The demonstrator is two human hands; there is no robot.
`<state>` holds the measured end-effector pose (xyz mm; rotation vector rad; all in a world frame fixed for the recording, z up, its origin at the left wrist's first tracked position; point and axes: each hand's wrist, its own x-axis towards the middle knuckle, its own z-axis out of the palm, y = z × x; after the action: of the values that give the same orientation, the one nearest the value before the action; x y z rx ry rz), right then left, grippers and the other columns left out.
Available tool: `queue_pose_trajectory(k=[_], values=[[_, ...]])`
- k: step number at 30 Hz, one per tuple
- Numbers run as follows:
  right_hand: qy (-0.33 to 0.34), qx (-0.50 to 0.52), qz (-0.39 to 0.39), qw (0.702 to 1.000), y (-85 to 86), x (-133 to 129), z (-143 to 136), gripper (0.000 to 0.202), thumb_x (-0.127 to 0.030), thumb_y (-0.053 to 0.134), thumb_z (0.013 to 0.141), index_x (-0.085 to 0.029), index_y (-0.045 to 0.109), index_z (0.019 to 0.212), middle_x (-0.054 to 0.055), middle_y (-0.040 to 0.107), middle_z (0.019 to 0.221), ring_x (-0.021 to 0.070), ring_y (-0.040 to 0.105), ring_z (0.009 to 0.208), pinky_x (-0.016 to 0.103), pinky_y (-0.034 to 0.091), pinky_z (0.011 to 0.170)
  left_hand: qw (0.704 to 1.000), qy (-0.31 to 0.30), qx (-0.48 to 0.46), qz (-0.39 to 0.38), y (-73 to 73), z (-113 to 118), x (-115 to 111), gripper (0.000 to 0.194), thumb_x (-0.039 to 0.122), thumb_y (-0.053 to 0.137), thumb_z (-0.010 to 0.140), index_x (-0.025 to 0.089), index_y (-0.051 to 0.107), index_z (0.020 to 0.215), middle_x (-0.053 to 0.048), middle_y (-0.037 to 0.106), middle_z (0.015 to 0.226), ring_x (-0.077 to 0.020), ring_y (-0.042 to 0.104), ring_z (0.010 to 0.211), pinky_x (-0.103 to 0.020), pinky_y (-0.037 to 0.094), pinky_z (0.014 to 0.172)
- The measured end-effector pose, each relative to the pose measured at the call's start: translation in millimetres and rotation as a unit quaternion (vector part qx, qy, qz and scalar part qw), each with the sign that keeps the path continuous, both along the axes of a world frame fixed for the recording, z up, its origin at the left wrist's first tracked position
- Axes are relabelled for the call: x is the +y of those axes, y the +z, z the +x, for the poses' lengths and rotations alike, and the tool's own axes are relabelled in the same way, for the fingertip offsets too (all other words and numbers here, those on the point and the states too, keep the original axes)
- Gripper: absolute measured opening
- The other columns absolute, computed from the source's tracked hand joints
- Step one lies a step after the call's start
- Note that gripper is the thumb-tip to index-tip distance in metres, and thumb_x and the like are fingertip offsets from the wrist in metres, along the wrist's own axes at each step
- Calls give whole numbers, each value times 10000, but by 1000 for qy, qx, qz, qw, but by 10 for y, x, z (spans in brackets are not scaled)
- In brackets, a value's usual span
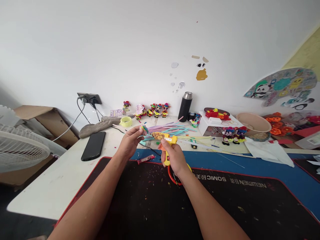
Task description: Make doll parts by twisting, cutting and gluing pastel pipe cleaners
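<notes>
Pinched between the fingertips of my left hand (130,141) is a small fuzzy green and blue piece (144,128), its exact shape too small to make out. My right hand (175,156) grips a yellow hot glue gun (172,140) by its handle. The gun's nozzle end, coated in brownish residue, points left, close to the fuzzy piece; I cannot tell if they touch. Behind both hands lies a heap of pink, purple and teal pipe cleaners (170,128). Below them, a small pink packet (146,159) lies at the mat's upper edge.
A black mat (150,206) covers the front of the table. A phone (93,146) and yellow tape roll (126,121) lie left. A black thermos (185,106) and several fuzzy figurines (158,110) stand at the back. A fan (22,143) is far left, a beige bowl (253,122) right.
</notes>
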<state>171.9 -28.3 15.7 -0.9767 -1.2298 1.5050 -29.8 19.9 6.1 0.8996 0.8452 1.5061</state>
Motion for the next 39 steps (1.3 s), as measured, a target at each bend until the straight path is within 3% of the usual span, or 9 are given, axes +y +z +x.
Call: queue_pose_trajectory(k=[7, 22, 39], values=[[1, 12, 9, 1000, 20, -20, -5, 513, -687, 587, 897, -188, 662, 805, -40, 508, 410, 127, 475, 339, 245, 334, 398, 1000, 8, 2, -22, 14, 25, -7, 344, 331, 939, 630, 200, 805, 919, -40, 742, 845, -158, 651, 777, -249, 490, 680], [-15, -19, 5, 1000, -14, -8, -18, 550, -721, 591, 882, -199, 587, 711, -39, 506, 398, 122, 471, 317, 240, 340, 380, 998, -24, 63, 13, -23, 60, -19, 320, 366, 921, 666, 199, 818, 918, -51, 755, 936, -155, 612, 793, -253, 472, 677], [-19, -27, -9, 999, -39, -8, -16, 568, -732, 597, 874, -203, 548, 672, -44, 493, 386, 118, 467, 302, 229, 327, 363, 999, -16, 48, 5, -3, 68, -25, 323, 354, 929, 646, 187, 814, 897, -45, 738, 886, -153, 608, 782, -251, 466, 677]])
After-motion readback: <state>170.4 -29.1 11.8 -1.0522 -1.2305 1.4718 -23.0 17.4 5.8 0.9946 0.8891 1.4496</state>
